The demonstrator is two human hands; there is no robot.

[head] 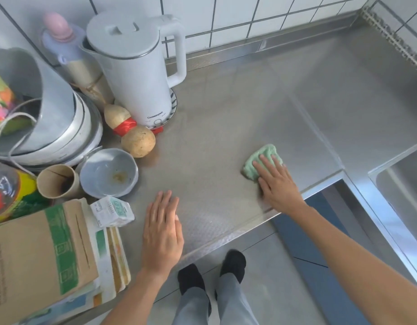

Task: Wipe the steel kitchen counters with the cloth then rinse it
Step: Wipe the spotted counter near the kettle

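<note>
I am looking down at the steel counter (226,118), which is filling most of the view and running back to a white tiled wall (238,17), with a sink (400,181) showing at the right edge. A white kettle (137,66) is standing at the back left, and a brown cardboard package (38,254) is lying at the front left corner. A grey bowl (109,172) is sitting beside a cardboard tube (57,181), with a gourd (130,130) tied in red lying between the bowl and the kettle, and a small white carton (111,211) is resting just in front of the bowl. My left hand (161,233) is lying flat on the counter near its front edge, fingers straight and close together, holding nothing. My right hand (276,184) is pressing down on the green cloth (261,160), fingers (265,161) straight and slightly spread over it. The cloth is sitting bunched on the counter toward the front right, near the edge and well apart from the clutter on the left.
</note>
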